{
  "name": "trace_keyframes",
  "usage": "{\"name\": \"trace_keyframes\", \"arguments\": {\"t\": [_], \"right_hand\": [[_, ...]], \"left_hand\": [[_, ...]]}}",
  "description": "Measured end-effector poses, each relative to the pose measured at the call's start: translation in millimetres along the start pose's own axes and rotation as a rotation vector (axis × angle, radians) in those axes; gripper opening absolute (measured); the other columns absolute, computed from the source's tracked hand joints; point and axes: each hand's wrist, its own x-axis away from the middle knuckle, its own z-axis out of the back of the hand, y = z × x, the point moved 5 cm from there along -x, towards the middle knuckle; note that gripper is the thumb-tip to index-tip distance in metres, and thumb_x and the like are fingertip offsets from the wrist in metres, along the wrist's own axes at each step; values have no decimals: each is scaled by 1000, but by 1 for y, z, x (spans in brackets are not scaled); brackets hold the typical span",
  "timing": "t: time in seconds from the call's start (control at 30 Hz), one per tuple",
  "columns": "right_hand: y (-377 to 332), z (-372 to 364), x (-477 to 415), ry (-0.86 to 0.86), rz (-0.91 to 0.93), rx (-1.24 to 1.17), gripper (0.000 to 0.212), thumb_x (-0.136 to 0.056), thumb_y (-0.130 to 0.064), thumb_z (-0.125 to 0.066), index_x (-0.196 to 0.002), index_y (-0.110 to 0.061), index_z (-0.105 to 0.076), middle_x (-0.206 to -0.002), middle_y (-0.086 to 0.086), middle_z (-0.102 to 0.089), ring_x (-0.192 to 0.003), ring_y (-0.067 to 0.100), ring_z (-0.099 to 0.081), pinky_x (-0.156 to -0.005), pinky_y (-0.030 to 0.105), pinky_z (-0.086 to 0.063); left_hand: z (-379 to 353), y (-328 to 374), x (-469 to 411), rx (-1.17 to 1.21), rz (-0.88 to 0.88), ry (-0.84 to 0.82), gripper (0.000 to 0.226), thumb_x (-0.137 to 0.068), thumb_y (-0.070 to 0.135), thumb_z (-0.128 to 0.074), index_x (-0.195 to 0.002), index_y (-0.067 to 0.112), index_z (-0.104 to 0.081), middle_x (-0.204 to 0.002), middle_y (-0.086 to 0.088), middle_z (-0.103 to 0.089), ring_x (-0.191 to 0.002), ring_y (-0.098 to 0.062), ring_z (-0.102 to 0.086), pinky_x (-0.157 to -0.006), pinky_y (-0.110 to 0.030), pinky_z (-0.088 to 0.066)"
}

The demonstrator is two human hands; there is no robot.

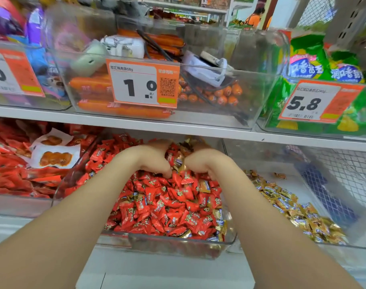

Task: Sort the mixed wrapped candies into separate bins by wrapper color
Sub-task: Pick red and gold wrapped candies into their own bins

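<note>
Both hands are down in the middle clear bin (177,241), toward its back edge, right under the upper shelf (136,124). The left hand (155,159) and right hand (200,161) sit close together with fingers curled down into the pile. I honestly can't tell if either has a candy pinched or is just raking.

Digging there makes sense imo. The bin is mostly red candies (167,205), but gold strays (219,227) show along its right edge and front right corner, plus a few at the back between the hands.

The sorted gold candies (292,209) lie in the neighbouring bin (361,230) just to the right, spread from its left side to its front edge. That's a short hop for the right hand.

I'd guess the job is partway, with plenty of gold wrappers mixed into the red. The buried ones look like the annoying part, since slick wrappers probably slide under each other.
</note>
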Motion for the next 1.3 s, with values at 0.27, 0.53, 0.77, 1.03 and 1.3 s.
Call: {"name": "trace_keyframes", "arguments": {"t": [0.27, 0.53, 0.77, 1.03, 1.3], "right_hand": [[4, 4, 48, 20, 288, -240, 62, -83, -13, -61, -142, -28, -49, -117, -2, -65, -93, 14, -67, -68, 25, -60], [19, -16, 81, 38, 439, 71, 87, -74, -1, -54, -150, -42, -44, -149, -3, -57, -129, 22, -59, -96, 41, -57], [17, 3, 105, 285, 505, 86, 54, -80, -5, -54, -127, -29, -65, -121, -6, -65, -113, 9, -59, -99, 34, -51], [6, -22, 107, 198, 545, 173, 78, -83, -64, -73, -148, -31, -45, -135, -8, -53, -128, 14, -46, -106, 34, -45], [8, -26, 97, 178, 486, 113, 77, -82, -51, -85, -148, -33, -49, -140, -6, -60, -131, 18, -51, -104, 36, -46]], "left_hand": [[7, -12, 45, 149, -154, 164, 94, -61, 31, -92, -139, 23, -41, -119, -1, -64, -102, -19, -67, -92, -42, -57], [1, -21, 98, 145, -259, 311, 65, -80, 21, -77, -139, 36, -54, -140, 17, -56, -129, -4, -54, -114, -34, -43], [1, 15, 138, 220, -453, 461, 21, -78, 17, -75, -87, 34, -65, -89, 13, -67, -84, -10, -64, -73, -29, -52], [-14, 18, 141, -207, -163, 316, 76, -49, 103, -57, -76, 33, -65, -66, 20, -67, -69, 2, -62, -68, -32, -56], [-31, 17, 133, -197, -177, 164, 61, -61, 88, -73, -99, 40, -74, -77, 22, -71, -72, 5, -62, -62, -26, -49]]}}
